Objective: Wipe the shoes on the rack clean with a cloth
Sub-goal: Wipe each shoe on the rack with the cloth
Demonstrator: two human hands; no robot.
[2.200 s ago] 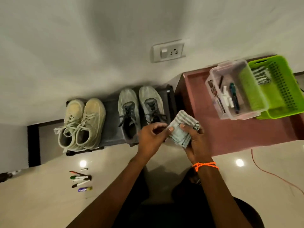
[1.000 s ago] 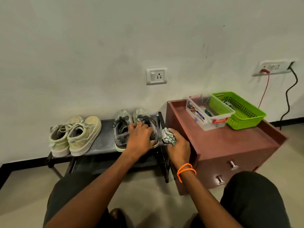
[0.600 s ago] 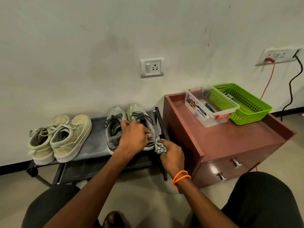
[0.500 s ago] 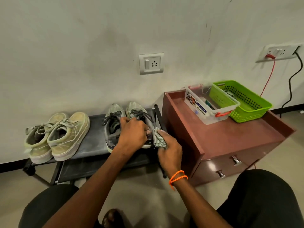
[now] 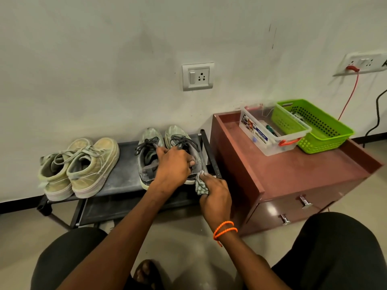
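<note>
A low dark shoe rack (image 5: 125,164) stands against the wall. On it sit a pair of beige sneakers (image 5: 83,166) at the left and a pair of grey sneakers with dark laces at the right. My left hand (image 5: 172,164) grips the collar of the right grey sneaker (image 5: 178,137), beside the left grey sneaker (image 5: 146,151). My right hand (image 5: 215,195), with an orange band at the wrist, holds a bunched checked cloth (image 5: 201,186) against that shoe's outer side near the heel.
A maroon drawer cabinet (image 5: 293,174) stands right of the rack, close to my right hand. On it are a clear plastic box (image 5: 270,132) with pens and a green basket (image 5: 318,126). A wall socket (image 5: 198,76) is above the shoes. My knees frame the floor below.
I have crouched from standing over the rack to facing it. The cloth, first held in both hands, is now in my right hand against the shoe; my left hand took hold of the grey sneaker.
</note>
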